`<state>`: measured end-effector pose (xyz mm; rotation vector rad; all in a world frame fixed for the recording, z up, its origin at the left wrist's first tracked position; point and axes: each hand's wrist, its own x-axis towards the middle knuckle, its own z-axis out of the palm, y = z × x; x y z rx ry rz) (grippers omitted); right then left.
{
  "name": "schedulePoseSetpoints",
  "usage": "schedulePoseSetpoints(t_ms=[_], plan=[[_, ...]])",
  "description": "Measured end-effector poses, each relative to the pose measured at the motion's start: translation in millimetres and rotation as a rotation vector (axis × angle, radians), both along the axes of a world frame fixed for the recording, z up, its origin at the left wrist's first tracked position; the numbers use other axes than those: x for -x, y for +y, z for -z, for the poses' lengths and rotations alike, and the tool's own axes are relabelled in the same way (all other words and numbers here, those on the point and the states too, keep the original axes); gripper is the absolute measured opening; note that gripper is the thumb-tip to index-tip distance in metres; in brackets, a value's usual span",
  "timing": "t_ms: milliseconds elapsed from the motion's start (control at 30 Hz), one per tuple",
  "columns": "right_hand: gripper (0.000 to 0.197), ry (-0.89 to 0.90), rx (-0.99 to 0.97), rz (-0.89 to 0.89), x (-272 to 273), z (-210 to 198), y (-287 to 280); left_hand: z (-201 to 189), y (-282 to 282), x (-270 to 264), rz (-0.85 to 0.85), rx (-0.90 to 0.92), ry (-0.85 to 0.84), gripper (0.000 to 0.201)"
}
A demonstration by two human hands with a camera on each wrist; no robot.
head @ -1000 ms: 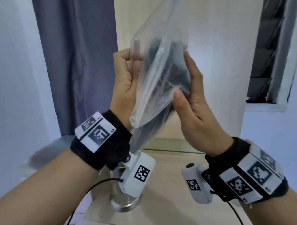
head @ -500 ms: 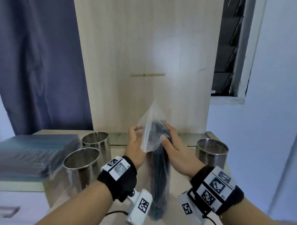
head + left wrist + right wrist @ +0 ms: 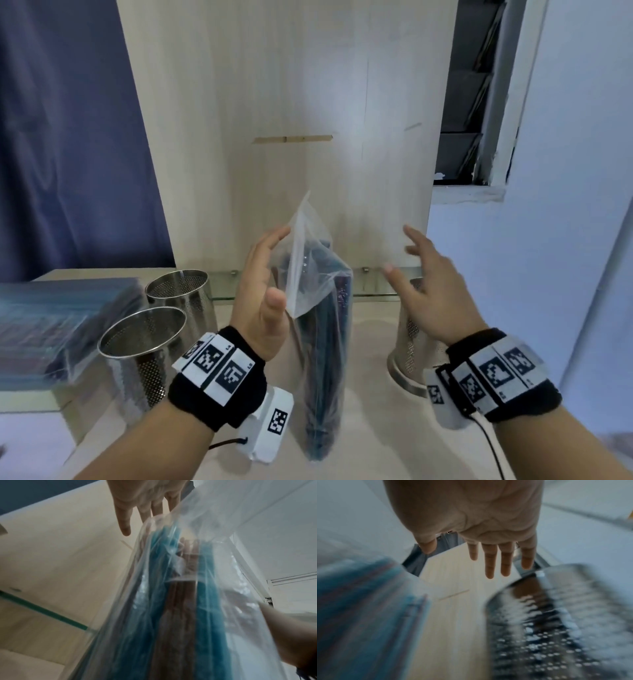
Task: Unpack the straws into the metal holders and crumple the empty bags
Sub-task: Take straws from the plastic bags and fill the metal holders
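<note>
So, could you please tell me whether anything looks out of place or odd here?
Yes: the clear plastic bag of blue straws stands on end on the wooden table, ungripped. The left hand only touches it with straight fingers; the right hand is off it. It could topple.

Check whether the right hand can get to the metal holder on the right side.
Probably yes. The right hand is open and empty, hovering just above that perforated metal holder, with nothing between them. The bag of straws stands to its left, clear of the path.
</note>
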<state>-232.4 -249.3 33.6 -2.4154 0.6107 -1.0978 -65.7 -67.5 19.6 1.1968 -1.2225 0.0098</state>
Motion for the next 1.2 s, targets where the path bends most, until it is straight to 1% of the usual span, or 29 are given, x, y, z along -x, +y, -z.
schedulePoseSetpoints(t_ms=[33,67,100,133,167,200,267,367,467,533,600,633,700,733,767,800,833,867,900,933,967,1000,1067,1100,1133,1200], plan=[[0.080,0.063,0.026,0.133,3.3,1.2,-13.5,-0.7,0.5,2.2,0.023,0.009,0.000,0.113],[0.083,0.169,0.011,0.243,5.7,3.5,-26.7,0.7,-0.9,4.2,0.040,0.017,0.003,0.113],[0.088,0.287,-0.026,0.313,6.7,7.4,-38.7,2.3,-4.0,6.9,0.033,0.024,-0.018,0.112],[0.094,0.385,-0.062,0.333,7.5,11.5,-47.9,5.5,-5.9,9.3,0.022,0.018,-0.052,0.110],[0.098,0.442,-0.091,0.307,7.5,16.0,-54.8,7.0,-7.6,10.6,0.014,0.013,-0.070,0.107],[0.099,0.455,-0.107,0.259,7.4,20.1,-58.2,7.4,-8.8,11.4,0.002,0.007,-0.080,0.106],[0.097,0.426,-0.108,0.186,7.5,25.6,-58.2,8.6,-8.5,12.2,-0.022,0.000,-0.066,0.108],[0.095,0.400,-0.083,0.158,10.0,29.4,-48.0,10.2,-8.9,12.8,-0.037,0.007,-0.070,0.105],[0.093,0.412,-0.057,0.077,14.5,32.3,-33.8,7.4,-9.3,15.4,-0.029,0.019,-0.042,0.107],[0.097,0.440,-0.039,0.036,16.6,30.7,-25.7,4.1,-10.0,18.3,-0.009,0.018,-0.029,0.104],[0.104,0.454,-0.016,0.023,18.0,23.5,-17.6,1.5,-8.2,18.9,0.022,0.005,-0.008,0.100],[0.103,0.425,-0.001,0.005,18.9,16.4,-13.1,-0.2,-6.0,18.6,0.012,-0.011,-0.020,0.100],[0.094,0.317,0.024,-0.078,20.0,-4.2,0.1,-6.5,-1.6,17.6,-0.021,-0.016,-0.038,0.104],[0.088,0.274,0.029,-0.132,19.3,-15.4,8.0,-11.5,-0.1,17.4,-0.015,-0.018,-0.031,0.102],[0.081,0.253,0.022,-0.184,17.8,-25.6,16.3,-14.5,-0.2,14.9,-0.024,-0.016,0.019,0.092],[0.075,0.261,0.002,-0.231,13.1,-32.8,22.9,-18.1,-0.8,12.1,-0.042,-0.005,0.098,0.072],[0.069,0.288,-0.032,-0.273,7.0,-38.1,29.6,-20.0,-2.2,6.2,-0.061,-0.004,0.198,0.048],[0.067,0.313,-0.091,-0.312,-0.6,-40.1,34.5,-21.3,-3.4,1.6,-0.074,-0.028,0.291,0.029],[0.068,0.312,-0.177,-0.347,-9.0,-39.9,39.0,-20.3,-5.3,-3.1,-0.078,-0.075,0.338,0.021],[0.072,0.289,-0.282,-0.370,-18.1,-38.8,43.3,-19.0,-7.7,-5.6,-0.070,-0.145,0.339,0.019],[0.077,0.265,-0.387,-0.384,-27.0,-37.1,47.1,-18.7,-10.2,-3.1,-0.050,-0.230,0.327,0.018],[0.082,0.242,-0.473,-0.406,-34.9,-35.3,51.1,-17.9,-12.3,2.5,0.007,-0.287,0.302,0.020],[0.094,0.171,-0.573,-0.467,-47.4,-31.1,58.7,-16.4,-20.3,11.2,0.074,-0.328,0.332,0.025],[0.098,0.125,-0.583,-0.498,-49.2,-31.3,62.0,-19.4,-21.7,16.0,0.079,-0.319,0.356,0.027],[0.099,0.073,-0.572,-0.524,-50.6,-32.1,63.1,-23.3,-23.8,17.6,0.080,-0.289,0.349,0.040],[0.093,0.003,-0.542,-0.552,-48.8,-38.0,67.6,-33.7,-23.6,21.5,0.073,-0.238,0.338,0.070]])
